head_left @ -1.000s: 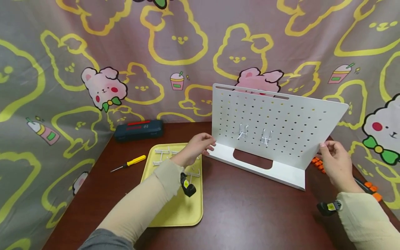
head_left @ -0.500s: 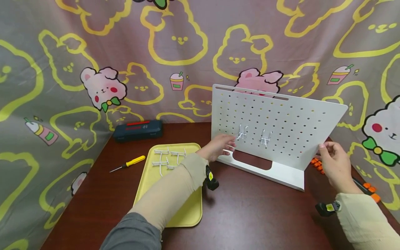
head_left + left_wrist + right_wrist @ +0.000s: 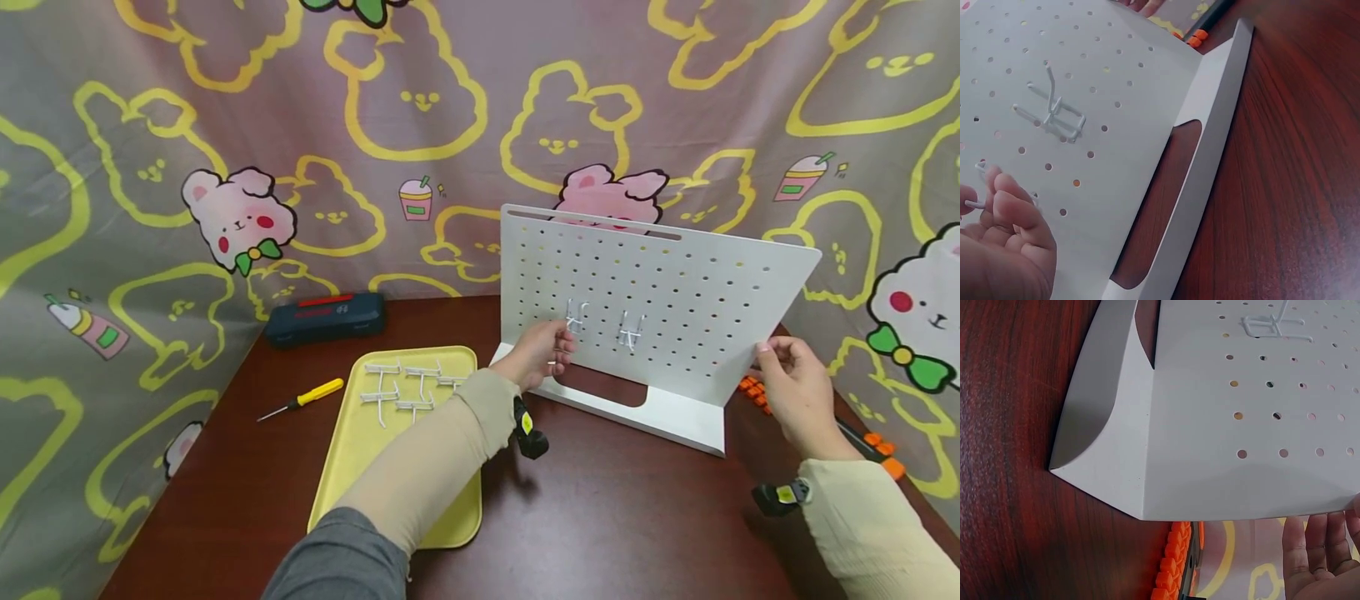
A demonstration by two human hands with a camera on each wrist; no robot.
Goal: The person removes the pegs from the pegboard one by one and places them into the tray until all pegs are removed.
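A white pegboard (image 3: 675,292) stands upright on its bent foot, with two white wire hooks in its holes. At the left wire hook (image 3: 576,315) is my left hand (image 3: 536,354), its fingers curled; in the left wrist view a thin white rod shows between thumb and fingertip, while the hand covers most of that hook. The other wire hook (image 3: 1057,115) hangs untouched to the right. My right hand (image 3: 798,392) grips the board's right edge, thumb in front and fingers (image 3: 1316,544) behind it.
Left of the board lies a yellow tray (image 3: 352,467) with several wire hooks (image 3: 381,398). A yellow-handled screwdriver (image 3: 318,392) and a dark blue case (image 3: 326,318) are farther left. An orange-and-black object (image 3: 862,437) sits behind the right hand.
My left hand has moved right from over the tray to the left hook on the board, its fingers closing there. The right hand has stayed on the board's edge.
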